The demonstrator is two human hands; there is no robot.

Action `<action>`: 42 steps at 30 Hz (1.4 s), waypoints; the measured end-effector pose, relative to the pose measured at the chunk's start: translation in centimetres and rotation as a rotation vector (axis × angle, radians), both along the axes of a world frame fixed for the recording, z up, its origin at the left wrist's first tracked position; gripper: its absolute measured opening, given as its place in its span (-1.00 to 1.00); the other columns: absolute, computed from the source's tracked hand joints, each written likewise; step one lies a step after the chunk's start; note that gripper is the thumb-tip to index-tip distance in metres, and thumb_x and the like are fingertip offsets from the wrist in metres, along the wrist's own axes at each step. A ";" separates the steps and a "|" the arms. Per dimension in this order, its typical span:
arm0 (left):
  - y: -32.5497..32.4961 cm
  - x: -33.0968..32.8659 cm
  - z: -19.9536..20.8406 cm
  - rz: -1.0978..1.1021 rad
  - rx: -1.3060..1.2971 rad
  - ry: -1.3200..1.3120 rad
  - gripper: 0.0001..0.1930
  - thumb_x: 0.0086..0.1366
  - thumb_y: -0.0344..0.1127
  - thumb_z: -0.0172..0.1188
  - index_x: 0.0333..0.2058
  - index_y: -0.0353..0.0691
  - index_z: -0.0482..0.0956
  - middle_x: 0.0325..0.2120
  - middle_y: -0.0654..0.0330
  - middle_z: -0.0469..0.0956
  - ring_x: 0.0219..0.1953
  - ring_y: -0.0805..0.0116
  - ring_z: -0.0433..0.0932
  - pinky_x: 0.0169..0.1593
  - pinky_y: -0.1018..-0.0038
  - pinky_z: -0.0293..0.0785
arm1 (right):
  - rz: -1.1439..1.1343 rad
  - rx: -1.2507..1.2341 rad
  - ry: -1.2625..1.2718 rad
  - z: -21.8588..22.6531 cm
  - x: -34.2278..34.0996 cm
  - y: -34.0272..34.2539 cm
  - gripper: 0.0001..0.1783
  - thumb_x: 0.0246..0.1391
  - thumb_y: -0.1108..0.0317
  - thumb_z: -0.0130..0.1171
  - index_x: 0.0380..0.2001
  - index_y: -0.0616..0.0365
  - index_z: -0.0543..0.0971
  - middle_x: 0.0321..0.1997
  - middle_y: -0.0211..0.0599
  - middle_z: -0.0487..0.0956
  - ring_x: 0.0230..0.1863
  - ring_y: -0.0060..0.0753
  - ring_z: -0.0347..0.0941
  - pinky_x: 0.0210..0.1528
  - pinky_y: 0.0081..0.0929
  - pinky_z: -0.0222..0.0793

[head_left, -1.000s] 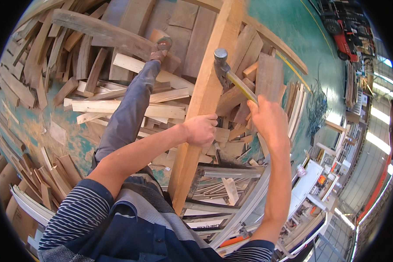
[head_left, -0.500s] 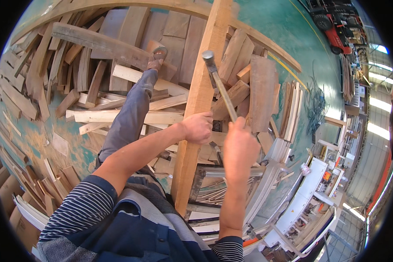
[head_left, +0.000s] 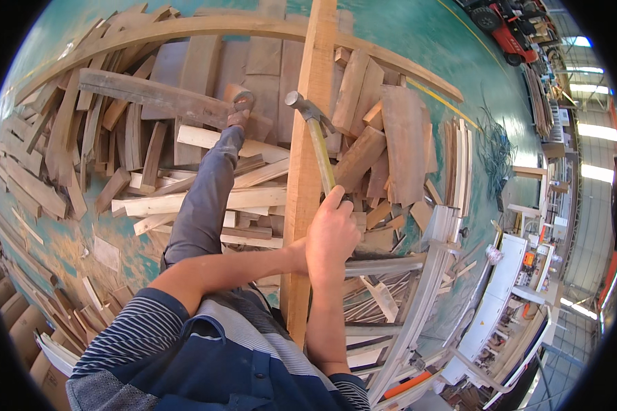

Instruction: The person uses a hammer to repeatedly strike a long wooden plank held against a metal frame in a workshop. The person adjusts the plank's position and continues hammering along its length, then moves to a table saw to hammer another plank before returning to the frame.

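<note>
The person's right hand (head_left: 332, 236) is clamped round the handle of a hammer (head_left: 319, 152), its head over the left edge of the wooden beam (head_left: 304, 198); contact cannot be told. The left hand (head_left: 297, 256), at the beam, is mostly hidden, so its grip cannot be told. Loose wood pieces (head_left: 404, 147) flank both beam edges on the green floor (head_left: 421, 38)

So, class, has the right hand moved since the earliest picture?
Yes: the right hand has moved left in the view, judged against the wide brown board right of the beam.
</note>
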State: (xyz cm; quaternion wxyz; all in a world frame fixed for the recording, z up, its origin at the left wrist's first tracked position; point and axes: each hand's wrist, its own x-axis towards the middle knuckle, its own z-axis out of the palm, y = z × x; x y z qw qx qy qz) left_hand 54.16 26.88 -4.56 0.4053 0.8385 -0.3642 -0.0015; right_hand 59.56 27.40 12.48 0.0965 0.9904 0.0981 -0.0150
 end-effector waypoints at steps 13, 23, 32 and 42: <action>2.2 -0.7 1.7 -0.111 0.234 0.163 -0.63 0.34 -0.16 0.17 0.06 -0.14 0.65 0.15 0.03 0.59 0.27 0.01 0.46 0.47 0.04 0.14 | -0.046 0.454 0.139 -6.6 -3.4 -0.5 -0.38 0.20 0.28 0.26 0.28 0.25 0.38 -0.32 0.05 0.67 -0.44 0.18 0.67 -0.35 -0.02 0.64; 3.0 -2.0 3.2 -0.061 0.137 0.314 -0.67 0.32 -0.18 0.19 -0.01 -0.16 0.66 0.08 0.03 0.63 0.22 0.06 0.51 0.45 0.10 0.20 | 0.187 0.526 0.097 -7.8 -9.6 -5.3 -0.26 -0.05 0.28 0.44 0.25 0.15 0.51 -0.26 -0.01 0.62 -0.25 0.10 0.63 -0.25 -0.05 0.60; 2.9 -0.5 4.7 -0.072 0.174 0.415 -0.70 0.29 -0.20 0.21 -0.06 -0.17 0.68 0.02 0.03 0.66 0.17 0.11 0.57 0.43 0.15 0.25 | 0.098 0.662 0.208 -0.3 -4.5 -8.1 -0.28 -0.03 0.40 0.43 0.27 0.15 0.50 -0.25 -0.02 0.69 -0.29 0.11 0.68 -0.25 -0.05 0.63; 1.4 -0.9 2.2 -0.197 0.422 -0.001 -0.77 0.19 -0.14 0.17 -0.59 0.06 0.71 -0.57 0.38 0.68 -0.37 0.37 0.64 -0.01 0.36 0.34 | 0.153 0.638 0.213 12.2 8.0 -6.2 -0.65 -0.01 0.47 0.46 -0.09 0.26 0.71 -0.34 -0.28 0.71 -0.37 -0.49 0.61 -0.28 -0.46 0.53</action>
